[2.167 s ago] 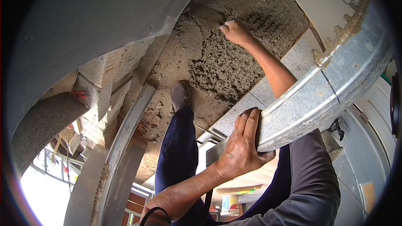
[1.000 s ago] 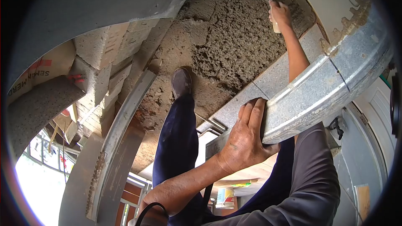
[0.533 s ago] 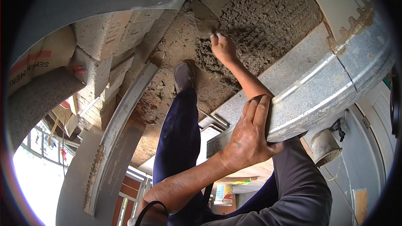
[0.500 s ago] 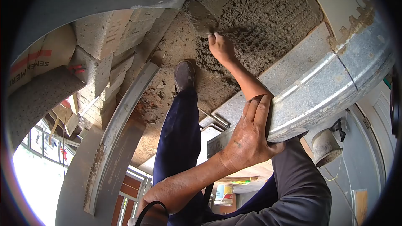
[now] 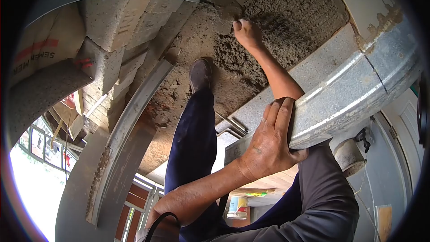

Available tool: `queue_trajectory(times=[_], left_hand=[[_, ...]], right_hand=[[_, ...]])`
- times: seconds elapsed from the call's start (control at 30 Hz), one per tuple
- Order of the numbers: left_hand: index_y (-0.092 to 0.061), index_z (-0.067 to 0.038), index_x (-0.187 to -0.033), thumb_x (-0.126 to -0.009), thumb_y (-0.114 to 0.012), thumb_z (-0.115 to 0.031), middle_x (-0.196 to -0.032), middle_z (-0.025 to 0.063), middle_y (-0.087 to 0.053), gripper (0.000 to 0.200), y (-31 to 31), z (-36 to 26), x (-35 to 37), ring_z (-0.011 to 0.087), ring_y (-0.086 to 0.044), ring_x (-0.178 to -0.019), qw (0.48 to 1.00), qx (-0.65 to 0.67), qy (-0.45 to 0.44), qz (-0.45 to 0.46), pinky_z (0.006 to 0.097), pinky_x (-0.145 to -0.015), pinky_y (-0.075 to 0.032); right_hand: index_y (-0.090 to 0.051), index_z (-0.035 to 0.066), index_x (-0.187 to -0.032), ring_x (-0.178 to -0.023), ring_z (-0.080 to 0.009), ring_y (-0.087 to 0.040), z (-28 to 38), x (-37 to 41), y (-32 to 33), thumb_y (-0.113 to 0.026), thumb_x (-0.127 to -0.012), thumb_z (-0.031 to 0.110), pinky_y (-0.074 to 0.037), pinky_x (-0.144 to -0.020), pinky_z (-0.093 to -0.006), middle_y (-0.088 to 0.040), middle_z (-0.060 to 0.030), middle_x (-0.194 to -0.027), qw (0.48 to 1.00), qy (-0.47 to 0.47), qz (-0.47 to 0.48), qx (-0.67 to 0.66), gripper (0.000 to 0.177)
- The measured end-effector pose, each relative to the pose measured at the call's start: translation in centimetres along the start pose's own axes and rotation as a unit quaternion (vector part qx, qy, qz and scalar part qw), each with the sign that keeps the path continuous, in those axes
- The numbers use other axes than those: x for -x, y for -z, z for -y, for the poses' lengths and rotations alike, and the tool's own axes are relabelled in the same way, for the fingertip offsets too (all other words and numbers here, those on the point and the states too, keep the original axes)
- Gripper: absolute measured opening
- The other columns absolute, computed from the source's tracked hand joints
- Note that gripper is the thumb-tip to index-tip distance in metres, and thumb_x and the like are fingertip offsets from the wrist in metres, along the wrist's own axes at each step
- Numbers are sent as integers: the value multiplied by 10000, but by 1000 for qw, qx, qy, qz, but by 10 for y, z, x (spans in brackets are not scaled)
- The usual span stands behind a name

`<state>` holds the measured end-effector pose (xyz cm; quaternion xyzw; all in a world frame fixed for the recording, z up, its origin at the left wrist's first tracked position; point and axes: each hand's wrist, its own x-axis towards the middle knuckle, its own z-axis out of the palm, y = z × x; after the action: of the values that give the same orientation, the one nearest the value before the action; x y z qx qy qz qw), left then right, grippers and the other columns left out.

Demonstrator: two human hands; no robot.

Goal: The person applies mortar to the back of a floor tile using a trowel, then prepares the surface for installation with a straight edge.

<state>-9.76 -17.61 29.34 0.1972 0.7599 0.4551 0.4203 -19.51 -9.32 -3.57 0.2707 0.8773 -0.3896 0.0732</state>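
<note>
My left hand is wrapped round the near end of a long grey metal straightedge, fingers over its top and thumb beneath. The bar runs off to the right, crossing in front of my right forearm. Further out, my right hand is closed on the handle of a trowel, which it mostly hides. The blade lies flat against wet grey mortar spread on the floor. Grooves mark the mortar's far part, while the part near my hand is lumpy.
Concrete blocks are stacked at left beside a cement bag. A second metal bar leans at left. My shoe rests on the dirty floor. A bucket stands at right, a paint tub below.
My right hand and the trowel have moved slightly up and right in view. The whole view has shifted a little. My left hand keeps its hold on the straightedge.
</note>
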Motion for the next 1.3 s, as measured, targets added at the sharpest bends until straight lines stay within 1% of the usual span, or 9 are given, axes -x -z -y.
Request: queue_trajectory(times=[0.3, 0.4, 0.6, 0.77, 0.9, 1.03, 1.13, 1.23, 1.3], left_hand=[[-294, 134, -1383, -622, -819, -215, -1175, 285, -434, 988, -6, 4, 4, 421, -503, -1127, 1000, -7, -2, -15, 480, -969, -461], [-296, 130, -1383, -620, -821, -215, -1176, 286, -434, 988, -7, 5, 6, 421, -504, -1125, 1000, -6, -9, -19, 483, -969, -459], [-284, 128, -1398, -624, -831, -225, -1182, 289, -432, 1012, -13, 4, 4, 427, -505, -1126, 1000, -4, 0, -11, 489, -979, -456], [-276, 151, -1392, -599, -859, -202, -1265, 314, -412, 1046, -8, 0, 3, 459, -447, -1206, 999, 1, 34, 17, 480, -1054, -422], [-276, 149, -1394, -622, -850, -221, -1235, 310, -421, 1030, -11, 4, 4, 450, -468, -1170, 1000, 1, 23, 9, 492, -1025, -429], [-275, 145, -1399, -654, -828, -227, -1178, 305, -441, 999, -18, 3, 5, 422, -510, -1101, 999, -29, -7, -14, 492, -966, -454], [-287, 178, -1373, -646, -810, -204, -1137, 309, -470, 974, -20, 5, 3, 423, -512, -1080, 999, -47, -15, -19, 478, -943, -460], [-339, 185, -1334, -653, -801, -174, -1079, 308, -503, 898, -25, 5, 3, 412, -558, -1029, 996, -73, -19, -41, 482, -895, -490], [-380, 154, -1308, -694, -774, -115, -1052, 258, -539, 778, -32, 10, 4, 342, -605, -964, 994, -86, -49, -46, 421, -821, -518]], right_hand=[[-662, 29, -820, -648, -386, -677, 12, 35, -8, -514, -954, 295, -552, -595, -457, -676, -202, -720, 998, 9, 64, -13, 332], [-623, 14, -808, -679, -405, -665, 4, 48, -10, -481, -967, 327, -524, -629, -488, -658, -220, -710, 999, 27, -30, -13, 379], [-613, 51, -762, -511, -288, -639, 8, 67, -43, -510, -974, 295, -518, -471, -419, -628, -137, -625, 985, 151, -36, 82, 339], [-625, 26, -807, -514, -328, -636, 4, 87, -17, -525, -968, 291, -511, -477, -443, -623, -168, -604, 991, 67, 116, 7, 325], [-612, 34, -814, -507, -357, -620, -25, 64, -18, -489, -987, 332, -498, -463, -451, -611, -168, -599, 988, 135, -62, 40, 366], [-605, 33, -839, -498, -382, -587, -45, 105, -11, -508, -983, 306, -495, -473, -458, -640, -185, -688, 988, 134, 80, 19, 323], [-575, 46, -857, -525, -295, -623, -59, 131, -14, -539, -973, 293, -497, -450, -410, -626, -136, -669, 976, 205, -12, 68, 275], [-609, 61, -905, -528, -339, -611, -46, 149, 7, -576, -954, 322, -494, -468, -450, -659, -162, -726, 983, 148, 109, 16, 267], [-624, 55, -942, -594, -324, -632, -60, 172, 0, -602, -937, 317, -517, -527, -429, -663, -139, -773, 973, 215, -80, 1, 262]])
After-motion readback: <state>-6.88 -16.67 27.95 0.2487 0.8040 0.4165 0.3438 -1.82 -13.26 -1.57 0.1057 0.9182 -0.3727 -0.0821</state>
